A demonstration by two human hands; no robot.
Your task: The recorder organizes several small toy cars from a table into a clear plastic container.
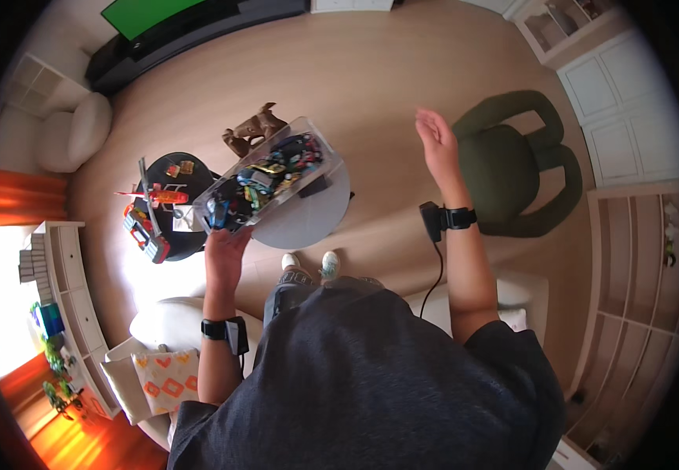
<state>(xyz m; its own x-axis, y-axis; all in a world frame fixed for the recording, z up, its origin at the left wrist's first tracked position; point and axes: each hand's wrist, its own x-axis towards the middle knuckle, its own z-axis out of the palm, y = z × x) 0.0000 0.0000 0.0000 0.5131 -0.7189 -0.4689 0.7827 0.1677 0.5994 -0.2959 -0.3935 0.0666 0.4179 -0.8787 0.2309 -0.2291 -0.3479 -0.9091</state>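
A dark-green armchair (504,168) stands right of a round grey bench (308,222). Over the bench slants a clear plastic bin (325,143), its left end overhanging the edge. The left grip (226,251) touches the bin's near left corner; with fingertips hidden, I cannot tell whether it pinches. The right grip (440,150) is empty, fingers together, near the armchair. Multicoloured toys (265,177) crowd the bin.

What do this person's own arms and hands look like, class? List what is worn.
The left hand and right hand are ungloved. Each forearm has a black wristband with a dark, boxy device; a thin black cable runs from the right one. The sleeves are short, dark grey.
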